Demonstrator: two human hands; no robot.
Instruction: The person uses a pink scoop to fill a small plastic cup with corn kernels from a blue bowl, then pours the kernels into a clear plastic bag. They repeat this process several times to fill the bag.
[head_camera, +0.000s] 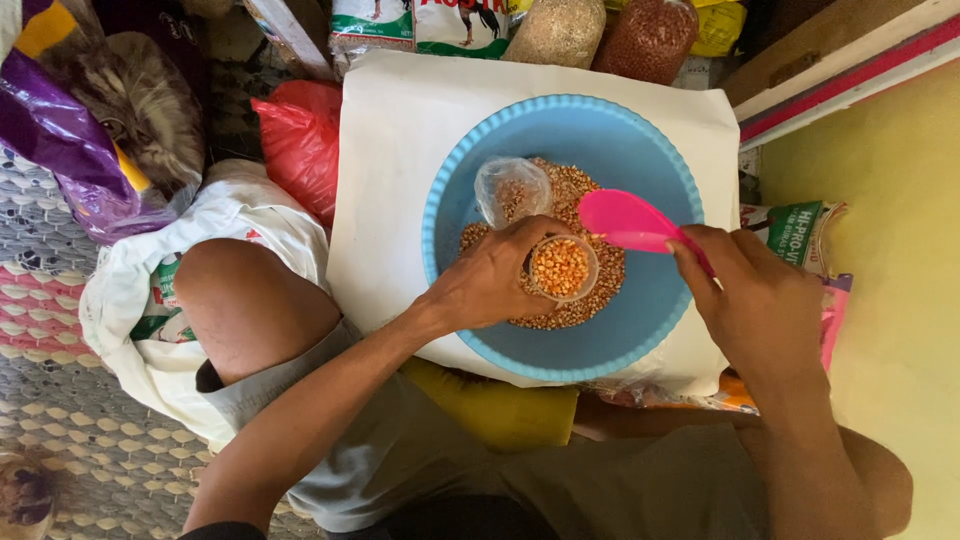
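**Corn kernels in a blue basin, both hands at work**

Bare forearms come up from the bottom of the head view, over grey shorts and a bent knee. Past them sits a round blue plastic basin (640, 330) with a scalloped rim, resting on a smooth white sack (400, 130) that lies flat like a tabletop. Inside the basin is a low heap of mixed grain (580, 305), brownish and pebbly, with some yellow in it.

A small clear plastic cup (562, 268) stands at the middle of the heap, filled to its rim with bright orange-yellow corn kernels. Just behind it a thin, crinkled clear plastic bag (512, 190) stands open, with a little of the same grain in its bottom.

The left hand (492, 280) is curled tightly around the cup, fingers wrapped on its near side and thumb over the top edge. The right hand (755, 300) is closed on the handle of a glossy pink plastic scoop (625, 220), whose oval bowl hovers over the basin just right of the cup; whether the scoop holds any grain cannot be told.

Around the sack lie a shiny red plastic bag (300, 140), a purple printed bag (60, 140), a crumpled white sack (150, 290) and, at the top edge, clear packets of pale and reddish seed (650, 35). A woven mat (80, 420) covers the floor on the left.
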